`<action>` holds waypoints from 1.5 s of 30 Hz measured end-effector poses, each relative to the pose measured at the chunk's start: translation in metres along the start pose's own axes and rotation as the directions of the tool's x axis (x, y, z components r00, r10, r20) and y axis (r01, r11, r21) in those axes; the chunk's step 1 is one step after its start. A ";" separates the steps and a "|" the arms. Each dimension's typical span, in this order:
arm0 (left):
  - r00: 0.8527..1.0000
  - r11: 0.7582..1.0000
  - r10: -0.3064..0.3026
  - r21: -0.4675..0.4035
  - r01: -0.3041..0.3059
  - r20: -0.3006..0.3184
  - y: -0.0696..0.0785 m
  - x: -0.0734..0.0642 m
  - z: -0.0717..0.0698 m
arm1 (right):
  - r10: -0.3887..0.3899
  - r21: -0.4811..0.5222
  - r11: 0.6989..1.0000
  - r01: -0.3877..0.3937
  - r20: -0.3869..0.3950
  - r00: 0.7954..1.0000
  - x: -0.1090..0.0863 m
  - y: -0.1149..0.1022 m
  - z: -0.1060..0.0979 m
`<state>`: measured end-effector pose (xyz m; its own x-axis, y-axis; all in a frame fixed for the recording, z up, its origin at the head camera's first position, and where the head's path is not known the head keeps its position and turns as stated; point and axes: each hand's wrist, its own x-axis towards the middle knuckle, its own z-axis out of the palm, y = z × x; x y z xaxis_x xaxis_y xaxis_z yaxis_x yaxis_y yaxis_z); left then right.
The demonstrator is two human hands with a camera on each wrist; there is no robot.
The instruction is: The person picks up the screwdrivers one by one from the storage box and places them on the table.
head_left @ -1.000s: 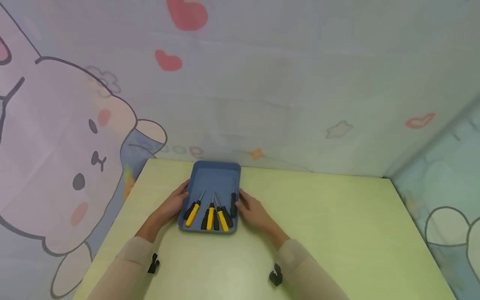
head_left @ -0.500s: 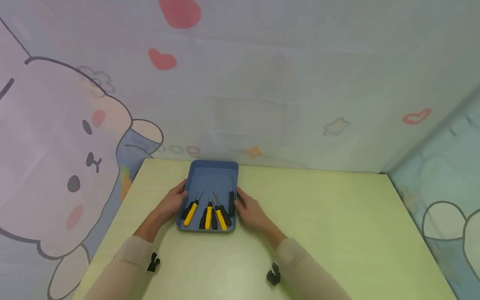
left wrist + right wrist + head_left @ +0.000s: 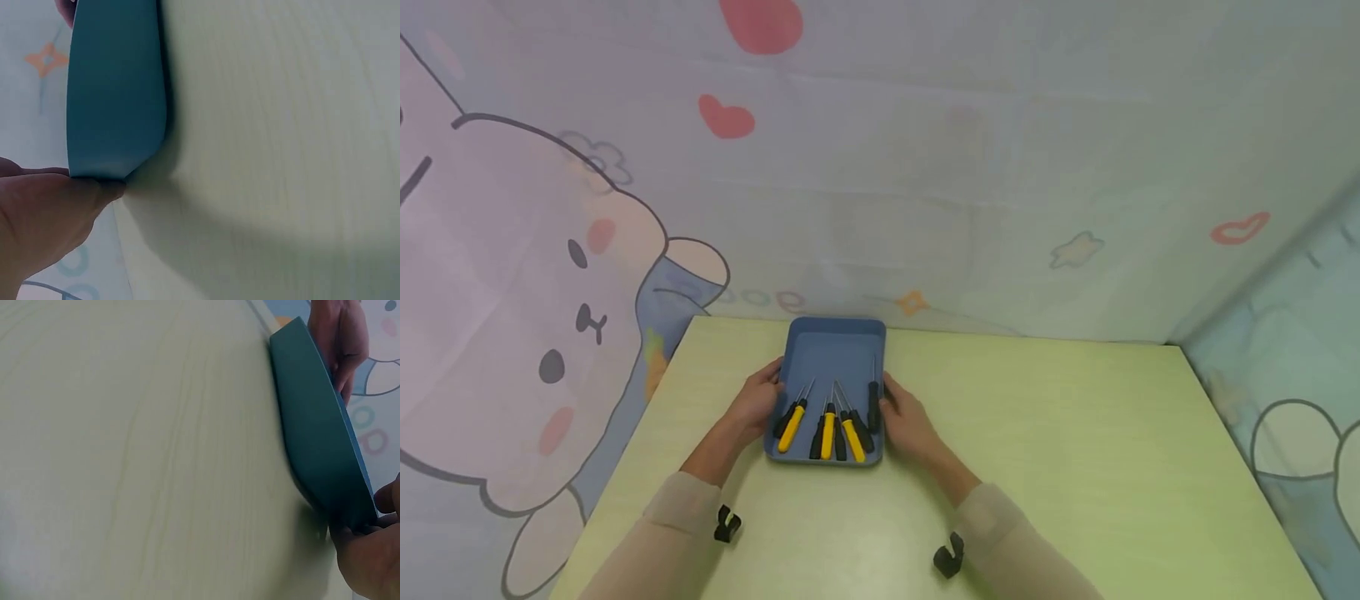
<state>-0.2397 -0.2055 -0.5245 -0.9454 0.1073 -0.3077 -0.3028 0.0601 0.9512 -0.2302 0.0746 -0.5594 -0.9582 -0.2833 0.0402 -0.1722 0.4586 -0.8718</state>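
A shallow blue tray (image 3: 835,350) lies near the back edge of the table, held between both hands. My left hand (image 3: 756,404) grips its left side, the thumb at the rim. On the opposite side my right hand (image 3: 912,425) holds the tray, its thumb likewise by the rim. Inside, toward the near end, lie several screwdrivers with yellow handles (image 3: 828,435) and black handles (image 3: 873,408), shafts pointing away from me. Both wrist views show the tray's outer wall (image 3: 115,94) close over the tabletop, with fingers pinching its edge.
The pale yellow-green table (image 3: 1060,467) extends far to the right. Directly behind it rises a printed cloth backdrop (image 3: 985,208) with a cartoon rabbit and hearts. A black clip (image 3: 727,525) shows by the left sleeve and another black clip (image 3: 950,557) by the right sleeve.
The tray and both hands have shifted slightly to the right along the table in the last half second. The screwdrivers keep their arrangement, and both hands keep their hold.
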 end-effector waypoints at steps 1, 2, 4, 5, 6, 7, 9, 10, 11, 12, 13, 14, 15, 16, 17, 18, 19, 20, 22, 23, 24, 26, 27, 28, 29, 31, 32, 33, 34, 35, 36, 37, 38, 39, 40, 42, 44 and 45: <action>1.000 1.000 0.003 -0.007 -0.003 -0.005 0.001 0.000 0.001 | 0.001 0.002 1.000 -0.001 -0.003 1.000 0.000 0.000 -0.002; 1.000 1.000 0.001 -0.017 -0.001 -0.012 0.001 0.000 0.003 | 0.003 0.000 1.000 -0.003 -0.004 1.000 0.000 -0.001 -0.004; 1.000 1.000 0.008 -0.022 -0.008 -0.021 0.004 0.000 0.007 | 0.005 -0.011 1.000 -0.005 -0.008 1.000 0.001 -0.001 -0.010; 1.000 1.000 0.009 -0.025 -0.010 -0.023 0.006 0.000 0.009 | 0.004 -0.013 1.000 -0.004 -0.009 1.000 0.001 -0.002 -0.012; 1.000 1.000 0.009 -0.027 -0.009 -0.026 0.008 -0.001 0.012 | 0.004 -0.015 1.000 -0.004 -0.009 1.000 0.001 -0.003 -0.016; 1.000 0.999 0.010 -0.034 -0.011 -0.026 0.009 0.000 0.014 | 0.007 -0.016 1.000 -0.007 -0.009 1.000 0.000 -0.003 -0.019; 1.000 0.999 0.007 -0.050 -0.008 -0.022 0.011 -0.001 0.018 | 0.014 -0.011 1.000 -0.014 -0.014 1.000 -0.002 -0.004 -0.024; 1.000 0.998 0.001 -0.064 -0.002 -0.018 0.012 -0.001 0.020 | 0.025 -0.004 1.000 -0.025 -0.012 1.000 -0.003 -0.004 -0.026; 1.000 0.997 -0.008 -0.072 0.007 -0.017 0.012 -0.002 0.022 | 0.036 0.015 0.999 -0.035 -0.006 0.999 -0.005 -0.005 -0.028; 1.000 0.997 -0.014 -0.078 0.013 -0.016 0.011 -0.003 0.024 | 0.044 0.030 0.999 -0.044 -0.001 0.999 -0.007 -0.005 -0.029; 1.000 0.996 -0.021 -0.085 0.020 -0.016 0.011 -0.004 0.026 | 0.053 0.046 0.998 -0.053 0.004 0.999 -0.009 -0.005 -0.030; 1.000 0.996 -0.026 -0.090 0.024 -0.015 0.011 -0.006 0.028 | 0.060 0.063 0.996 -0.060 0.007 0.998 -0.011 -0.005 -0.031; 0.999 0.995 -0.029 -0.095 0.027 -0.017 0.011 -0.007 0.031 | 0.066 0.085 0.994 -0.067 0.012 0.998 -0.012 -0.005 -0.033; 0.999 0.995 -0.030 -0.095 0.029 -0.017 0.012 -0.009 0.033 | 0.075 0.109 0.991 -0.077 0.017 0.997 -0.014 -0.004 -0.034; 0.999 0.995 -0.030 -0.094 0.029 -0.019 0.013 -0.010 0.036 | 0.076 0.128 0.989 -0.077 0.016 0.997 -0.015 -0.004 -0.036; 0.999 0.995 -0.024 -0.095 0.022 -0.021 0.014 -0.011 0.039 | 0.078 0.146 0.986 -0.079 0.016 0.997 -0.016 -0.003 -0.038; 0.999 0.995 -0.024 -0.102 0.022 -0.023 0.015 -0.011 0.041 | 0.083 0.165 0.983 -0.084 0.017 0.996 -0.018 -0.003 -0.040; 1.000 0.994 -0.021 -0.107 0.018 -0.023 0.015 -0.012 0.044 | 0.081 0.182 0.980 -0.083 0.018 0.997 -0.019 -0.003 -0.043; 1.000 0.994 -0.013 -0.111 0.010 -0.024 0.017 -0.013 0.049 | 0.086 0.210 0.974 -0.089 0.023 0.996 -0.022 -0.002 -0.048; 1.000 0.994 -0.013 -0.112 0.010 -0.026 0.017 -0.013 0.052 | 0.088 0.221 0.971 -0.092 0.027 0.996 -0.023 -0.002 -0.051; 1.000 0.993 -0.010 -0.114 0.007 -0.026 0.018 -0.013 0.055 | 0.091 0.234 0.967 -0.096 0.034 0.995 -0.025 -0.002 -0.053; 1.000 0.994 -0.006 -0.113 0.003 -0.027 0.018 -0.014 0.060 | 0.095 0.246 0.964 -0.102 0.039 0.995 -0.028 -0.001 -0.058; 1.000 0.993 -0.003 -0.116 0.000 -0.027 0.018 -0.014 0.063 | 0.102 0.252 0.962 -0.109 0.041 0.994 -0.029 -0.001 -0.060; 1.000 0.993 -0.004 -0.120 0.001 -0.027 0.018 -0.014 0.066 | 0.102 0.258 0.960 -0.110 0.045 0.994 -0.030 0.000 -0.063; 1.000 0.992 -0.005 -0.125 0.001 -0.030 0.019 -0.014 0.068 | 0.103 0.264 0.958 -0.112 0.047 0.994 -0.032 0.000 -0.065; 1.000 0.991 -0.008 -0.134 0.004 -0.029 0.019 -0.015 0.075 | 0.111 0.272 0.955 -0.120 0.048 0.993 -0.035 0.001 -0.069; 1.000 0.990 -0.010 -0.138 0.006 -0.027 0.019 -0.016 0.078 | 0.113 0.272 0.955 -0.122 0.047 0.992 -0.037 0.001 -0.072; 1.000 0.990 -0.011 -0.142 0.007 -0.027 0.019 -0.016 0.081 | 0.117 0.275 0.953 -0.126 0.048 0.992 -0.040 0.002 -0.075; 0.999 0.990 -0.013 -0.143 0.009 -0.029 0.019 -0.017 0.085 | 0.118 0.275 0.953 -0.127 0.050 0.992 -0.042 0.002 -0.077; 1.000 0.989 -0.014 -0.147 0.010 -0.028 0.019 -0.017 0.088 | 0.121 0.274 0.953 -0.131 0.052 0.991 -0.044 0.003 -0.079; 1.000 0.989 -0.014 -0.149 0.010 -0.025 0.019 -0.018 0.092 | 0.122 0.270 0.954 -0.132 0.055 0.991 -0.046 0.004 -0.081; 1.000 0.988 -0.011 -0.152 0.007 -0.023 0.018 -0.018 0.095 | 0.126 0.264 0.955 -0.137 0.057 0.990 -0.048 0.006 -0.083; 1.000 0.988 -0.007 -0.156 0.003 -0.024 0.018 -0.019 0.097 | 0.130 0.257 0.956 -0.141 0.059 0.990 -0.050 0.007 -0.084; 1.000 0.987 -0.004 -0.159 0.001 -0.024 0.017 -0.019 0.100 | 0.136 0.251 0.957 -0.146 0.059 0.989 -0.051 0.009 -0.086; 1.000 0.987 -0.004 -0.161 0.000 -0.022 0.016 -0.019 0.103 | 0.141 0.244 0.958 -0.152 0.060 0.988 -0.053 0.011 -0.087; 1.000 0.986 0.002 -0.166 -0.005 -0.020 0.014 -0.019 0.108 | 0.150 0.229 0.960 -0.158 0.054 0.987 -0.055 0.014 -0.090; 1.000 0.985 0.001 -0.171 -0.005 -0.022 0.011 -0.018 0.112 | 0.157 0.220 0.962 -0.164 0.049 0.986 -0.058 0.016 -0.093; 1.000 0.985 -0.001 -0.174 -0.003 -0.023 0.010 -0.017 0.114 | 0.158 0.216 0.963 -0.164 0.047 0.986 -0.059 0.017 -0.095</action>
<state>-0.2127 -0.0932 -0.5126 -0.9475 0.0848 -0.3083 -0.3166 -0.1140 0.9417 -0.1988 0.1793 -0.5306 -0.9615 -0.2469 -0.1209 0.0410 0.3061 -0.9511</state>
